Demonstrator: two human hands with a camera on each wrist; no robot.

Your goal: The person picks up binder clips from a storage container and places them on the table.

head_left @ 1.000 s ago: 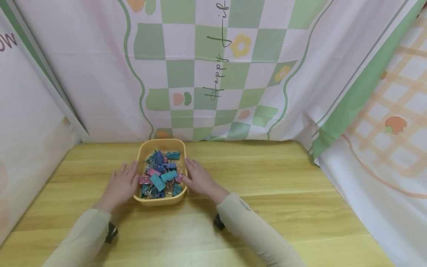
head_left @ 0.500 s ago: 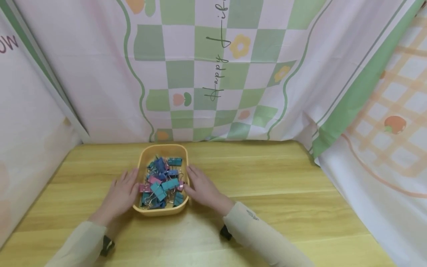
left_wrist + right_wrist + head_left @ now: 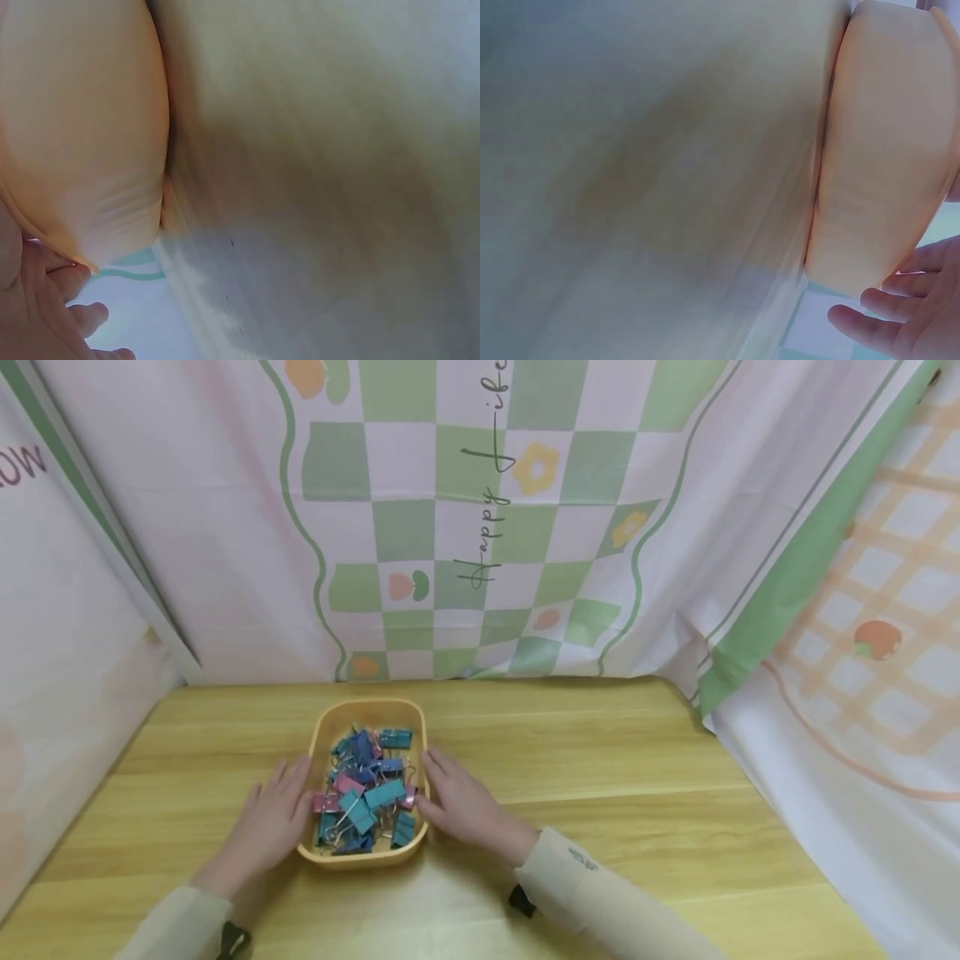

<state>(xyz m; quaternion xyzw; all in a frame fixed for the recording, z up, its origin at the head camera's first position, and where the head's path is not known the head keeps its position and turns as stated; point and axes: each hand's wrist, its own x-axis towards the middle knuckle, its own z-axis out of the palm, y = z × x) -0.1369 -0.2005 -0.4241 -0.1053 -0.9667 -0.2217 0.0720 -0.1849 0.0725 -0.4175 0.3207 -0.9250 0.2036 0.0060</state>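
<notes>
A yellow plastic basket point(image 3: 363, 861) sits on the table, holding a pile of binder clips point(image 3: 360, 789) in teal, blue and pink. My left hand point(image 3: 266, 818) rests against its left side, with the fingers extended forward and the thumb near the rim. On the opposite side my right hand point(image 3: 465, 802) touches the wall in the same way. In the left wrist view, fingertips point(image 3: 71, 281) meet the basket's corner. The right wrist view has the fingers point(image 3: 889, 304) spread along the basket wall point(image 3: 889, 142).
The wooden table point(image 3: 600, 777) runs wide on both sides of the basket. A checkered curtain point(image 3: 480, 527) hangs along its back edge, and other cloths point(image 3: 862, 693) hang at the sides. Dark wrist straps point(image 3: 521, 902) show below the sleeves.
The basket with its clips has slid toward me, away from the curtain. Both hands have stayed at its sides and moved with it.
</notes>
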